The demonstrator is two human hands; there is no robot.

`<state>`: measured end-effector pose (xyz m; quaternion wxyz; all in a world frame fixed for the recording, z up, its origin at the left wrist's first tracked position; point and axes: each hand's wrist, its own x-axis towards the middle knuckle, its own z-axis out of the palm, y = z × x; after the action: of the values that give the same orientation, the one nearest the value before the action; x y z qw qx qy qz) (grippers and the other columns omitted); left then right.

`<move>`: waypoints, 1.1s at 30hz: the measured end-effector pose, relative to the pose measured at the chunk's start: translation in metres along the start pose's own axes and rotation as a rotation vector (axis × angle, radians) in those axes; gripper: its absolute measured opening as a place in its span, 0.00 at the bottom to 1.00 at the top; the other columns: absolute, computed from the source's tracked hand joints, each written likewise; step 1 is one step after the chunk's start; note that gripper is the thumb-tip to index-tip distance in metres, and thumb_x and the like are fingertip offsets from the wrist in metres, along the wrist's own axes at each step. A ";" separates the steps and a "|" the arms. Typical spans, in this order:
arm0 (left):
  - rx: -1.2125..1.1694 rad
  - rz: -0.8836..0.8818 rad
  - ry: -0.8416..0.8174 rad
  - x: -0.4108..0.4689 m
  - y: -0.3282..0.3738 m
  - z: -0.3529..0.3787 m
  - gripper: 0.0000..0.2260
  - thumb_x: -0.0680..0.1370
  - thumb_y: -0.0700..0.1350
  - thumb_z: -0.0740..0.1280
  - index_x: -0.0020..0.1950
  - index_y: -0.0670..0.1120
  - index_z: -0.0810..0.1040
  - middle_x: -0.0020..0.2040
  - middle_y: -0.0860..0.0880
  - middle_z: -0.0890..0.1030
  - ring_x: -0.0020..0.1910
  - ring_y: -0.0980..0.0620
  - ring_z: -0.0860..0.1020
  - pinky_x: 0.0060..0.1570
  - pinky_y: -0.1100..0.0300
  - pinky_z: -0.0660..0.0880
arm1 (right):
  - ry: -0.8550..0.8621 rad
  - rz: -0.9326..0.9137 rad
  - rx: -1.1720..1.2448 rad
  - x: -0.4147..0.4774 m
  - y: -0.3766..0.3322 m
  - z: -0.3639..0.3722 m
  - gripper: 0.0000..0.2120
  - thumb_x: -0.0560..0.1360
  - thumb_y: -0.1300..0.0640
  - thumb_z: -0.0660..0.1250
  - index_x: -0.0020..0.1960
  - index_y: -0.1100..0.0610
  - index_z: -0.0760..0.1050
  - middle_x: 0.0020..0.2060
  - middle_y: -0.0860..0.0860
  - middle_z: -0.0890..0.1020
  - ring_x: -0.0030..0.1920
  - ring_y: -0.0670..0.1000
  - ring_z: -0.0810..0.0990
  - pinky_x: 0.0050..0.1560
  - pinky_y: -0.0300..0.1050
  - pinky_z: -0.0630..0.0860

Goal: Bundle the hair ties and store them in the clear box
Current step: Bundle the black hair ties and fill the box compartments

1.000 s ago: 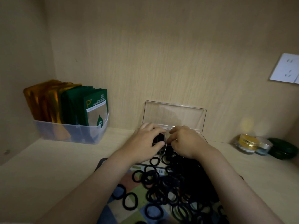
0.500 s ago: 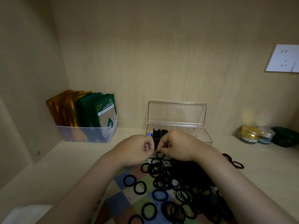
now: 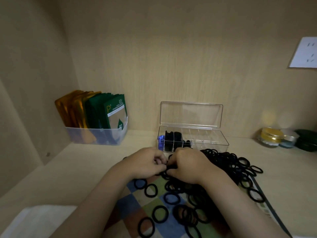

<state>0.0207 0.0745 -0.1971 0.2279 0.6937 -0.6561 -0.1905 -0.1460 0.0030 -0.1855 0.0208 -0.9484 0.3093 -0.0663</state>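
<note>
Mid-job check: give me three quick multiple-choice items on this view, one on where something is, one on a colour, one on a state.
1. Where does the bin of sachets stand relative to the clear box?
A. To its right
B. To its left
C. On top of it

2. What colour are the loose hair ties?
A. Black
B. Red
C. White

3. How is the box's lid?
A. Shut
B. Taken off, lying on the mat
C. Open, standing up at the back

Answers:
1 B: in the head view the bin sits left of the box, apart from it.
2 A: every tie in the pile is black.
3 C: the lid stands upright behind the box, leaving the compartments exposed.
</note>
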 end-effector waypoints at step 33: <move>-1.003 -0.126 0.154 -0.007 -0.008 0.001 0.11 0.78 0.36 0.70 0.60 0.40 0.82 0.56 0.43 0.84 0.52 0.51 0.84 0.44 0.61 0.82 | 0.165 0.197 0.947 0.005 -0.009 -0.004 0.09 0.74 0.58 0.75 0.53 0.54 0.80 0.34 0.52 0.82 0.28 0.48 0.79 0.22 0.35 0.70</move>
<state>0.0260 0.0817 -0.2022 0.5686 0.5494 -0.4222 -0.4435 -0.1371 0.0077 -0.1807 0.4315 -0.7925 0.3339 -0.2725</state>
